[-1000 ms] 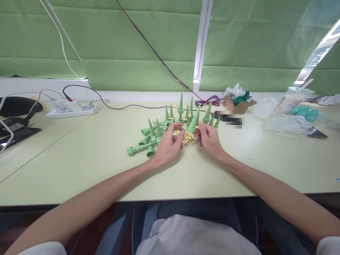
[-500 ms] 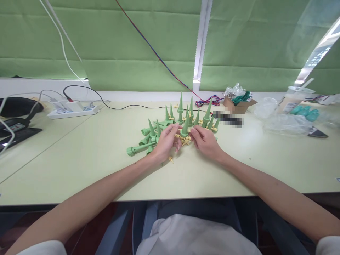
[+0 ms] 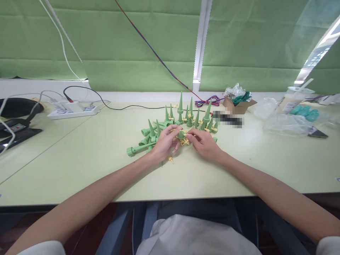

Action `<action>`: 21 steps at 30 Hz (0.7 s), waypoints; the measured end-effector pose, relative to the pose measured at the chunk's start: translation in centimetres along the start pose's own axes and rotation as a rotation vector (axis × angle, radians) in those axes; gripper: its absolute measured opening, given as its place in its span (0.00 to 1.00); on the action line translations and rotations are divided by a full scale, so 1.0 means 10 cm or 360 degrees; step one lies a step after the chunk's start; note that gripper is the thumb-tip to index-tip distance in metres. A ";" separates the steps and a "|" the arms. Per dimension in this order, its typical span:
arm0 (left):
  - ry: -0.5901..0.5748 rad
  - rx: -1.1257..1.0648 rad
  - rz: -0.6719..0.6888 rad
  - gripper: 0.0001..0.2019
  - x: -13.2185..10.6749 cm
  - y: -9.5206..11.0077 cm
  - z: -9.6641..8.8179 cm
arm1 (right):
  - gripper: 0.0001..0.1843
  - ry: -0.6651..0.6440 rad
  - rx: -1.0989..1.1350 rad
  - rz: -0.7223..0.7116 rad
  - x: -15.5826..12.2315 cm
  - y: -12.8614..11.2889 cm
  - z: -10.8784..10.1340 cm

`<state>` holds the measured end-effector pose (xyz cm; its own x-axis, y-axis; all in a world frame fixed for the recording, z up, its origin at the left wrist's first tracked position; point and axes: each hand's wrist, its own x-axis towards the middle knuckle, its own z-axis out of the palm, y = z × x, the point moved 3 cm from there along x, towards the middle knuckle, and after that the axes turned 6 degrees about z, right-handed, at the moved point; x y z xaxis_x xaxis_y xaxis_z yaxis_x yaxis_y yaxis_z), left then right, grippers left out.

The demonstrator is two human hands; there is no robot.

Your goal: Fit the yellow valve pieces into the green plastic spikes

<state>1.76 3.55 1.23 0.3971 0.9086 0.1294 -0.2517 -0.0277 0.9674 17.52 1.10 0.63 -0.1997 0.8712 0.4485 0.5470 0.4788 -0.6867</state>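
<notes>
My left hand (image 3: 165, 144) is closed on a green plastic plant-watering spike (image 3: 181, 135), gripped near its wide collar. The spike is tilted, so its long point is foreshortened. My right hand (image 3: 204, 143) pinches a small yellow valve (image 3: 186, 134) against the spike's side; how deep the valve sits is hidden by my fingers. Beneath my hands lie several yellow valves (image 3: 184, 142) in a heap. One loose yellow valve (image 3: 171, 160) rests nearer to me. Behind stand several upright green spikes (image 3: 180, 104), some with yellow valves. More green spikes (image 3: 138, 149) lie on their sides to the left.
A white power strip (image 3: 73, 112) with cables is at the left on the table (image 3: 92, 159). Coiled red and blue wire (image 3: 209, 101) and a small cardboard box (image 3: 240, 106) are at the back. A drink cup (image 3: 289, 100) and plastic bags (image 3: 288, 124) stand on the right.
The held spike has tipped from upright to tilted and dropped slightly. My right hand has shifted a little to the left, with its fingers against the spike's side.
</notes>
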 end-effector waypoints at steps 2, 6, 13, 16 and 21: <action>0.0010 -0.0021 -0.0023 0.16 -0.01 0.02 0.00 | 0.17 -0.0009 0.0002 0.0004 0.00 0.00 0.00; 0.0021 -0.0048 -0.0060 0.17 -0.02 0.04 0.01 | 0.17 -0.0034 0.0001 0.0015 -0.01 -0.01 0.00; -0.0015 -0.0021 0.0020 0.17 0.00 0.02 -0.01 | 0.17 -0.0066 0.0061 0.0037 -0.02 -0.02 0.00; -0.0051 0.0005 0.0081 0.18 0.00 0.00 -0.02 | 0.17 -0.0079 0.0114 0.0045 -0.02 -0.02 0.00; -0.0102 0.0146 0.0210 0.19 -0.02 0.00 -0.02 | 0.22 -0.0079 0.0166 0.0088 -0.02 -0.01 0.00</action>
<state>1.51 3.43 1.12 0.4221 0.8662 0.2674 -0.2251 -0.1856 0.9565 17.54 0.86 0.59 -0.2133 0.8995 0.3812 0.4711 0.4366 -0.7665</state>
